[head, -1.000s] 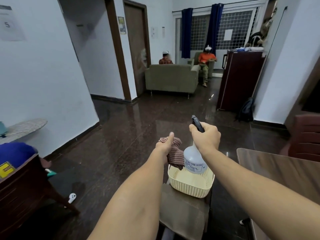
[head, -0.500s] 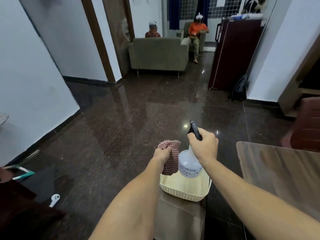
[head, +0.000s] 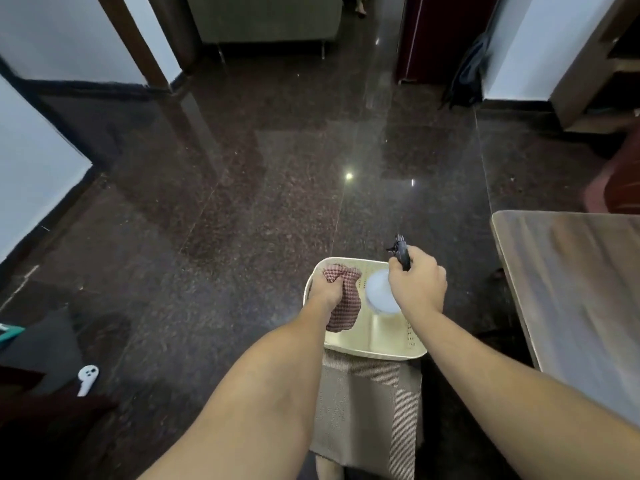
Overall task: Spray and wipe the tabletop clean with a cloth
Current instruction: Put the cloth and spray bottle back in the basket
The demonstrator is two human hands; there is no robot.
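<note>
Left hand [head: 327, 293]: fist closed round checked cloth [head: 343, 306], which hangs below it into cream basket [head: 381, 355].
Right hand [head: 417, 289]: gripping spray bottle [head: 379, 295] at its black trigger head, white body just beneath.
Wooden tabletop [head: 571, 289]: right of the right hand, apart.

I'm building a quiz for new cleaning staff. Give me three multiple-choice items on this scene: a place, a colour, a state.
1. Where is the basket relative to the table? A on it; B on a stool to its left; C under it.
2. The cloth is: A red-checked; B plain blue; C yellow.
3. The right hand: A hangs open; B presses the table; C grips the spray bottle.
Key: B, its base rests on the stool; A, red-and-white checks show; C, the hand wraps the bottle's top.
</note>
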